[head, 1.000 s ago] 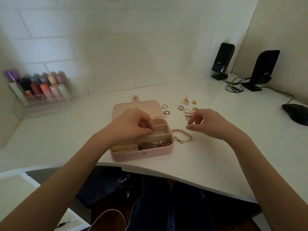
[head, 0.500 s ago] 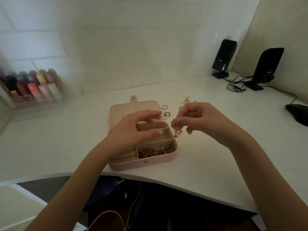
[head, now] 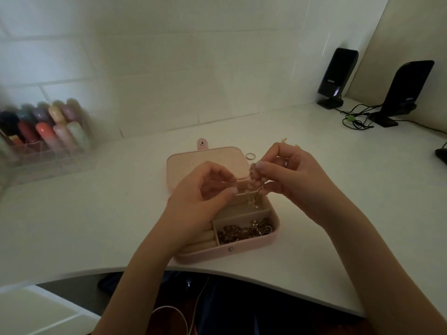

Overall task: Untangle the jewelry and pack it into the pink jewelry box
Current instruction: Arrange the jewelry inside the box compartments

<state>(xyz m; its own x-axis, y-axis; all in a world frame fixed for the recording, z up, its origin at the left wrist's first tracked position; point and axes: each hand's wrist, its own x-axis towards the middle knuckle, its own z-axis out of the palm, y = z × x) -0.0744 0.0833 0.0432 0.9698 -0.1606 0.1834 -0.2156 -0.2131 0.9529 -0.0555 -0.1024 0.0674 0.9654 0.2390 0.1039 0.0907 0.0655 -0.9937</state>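
Note:
The pink jewelry box lies open on the white desk, its lid flat behind it. A dark beaded chain fills its front right compartment. My right hand pinches a pink beaded bracelet that dangles over the box's back compartment. Just left of the bracelet, above the box, my left hand curls with its fingertips close together, holding nothing that I can see. A silver ring lies on the desk behind the bracelet. Other loose jewelry is mostly hidden behind my right hand.
A clear organiser of coloured bottles stands at the back left. Two black speakers with tangled cables stand at the back right. A black mouse sits at the right edge. The desk's curved front edge runs just below the box.
My right hand picked the pink bracelet off the desk beside the box and lifted it over the back compartment. My left hand rose from the box toward it.

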